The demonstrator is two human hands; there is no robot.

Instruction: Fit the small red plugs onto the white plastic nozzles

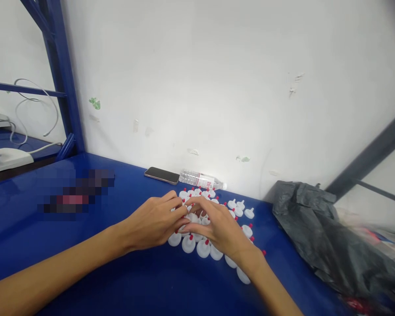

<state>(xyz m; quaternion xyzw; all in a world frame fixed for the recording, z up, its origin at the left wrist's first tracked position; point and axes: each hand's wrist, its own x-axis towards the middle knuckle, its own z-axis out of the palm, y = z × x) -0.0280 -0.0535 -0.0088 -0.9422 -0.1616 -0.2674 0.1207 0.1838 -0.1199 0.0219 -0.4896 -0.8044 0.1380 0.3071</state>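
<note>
My left hand [154, 221] is closed in a pinch, its fingertips meeting those of my right hand [217, 224] above a cluster of small parts. Thumb and fingers of the right hand curve around a translucent white nozzle cap [192, 218], partly hidden by the fingers. What the left fingertips pinch is hidden. Below and around both hands stand many white round nozzle caps [188, 245] with red tips [207, 242]. Several plain white nozzle caps [249, 213] without red tips lie to the right of the cluster.
Behind the cluster, a phone [162, 175] and a clear plastic bottle [200, 179] lie by the wall. A dark plastic bag [309, 237] sits at the right on the blue table [118, 281]. A blurred-out dark item [75, 193] lies left. White cables [36, 109] hang beyond the blue frame [64, 79].
</note>
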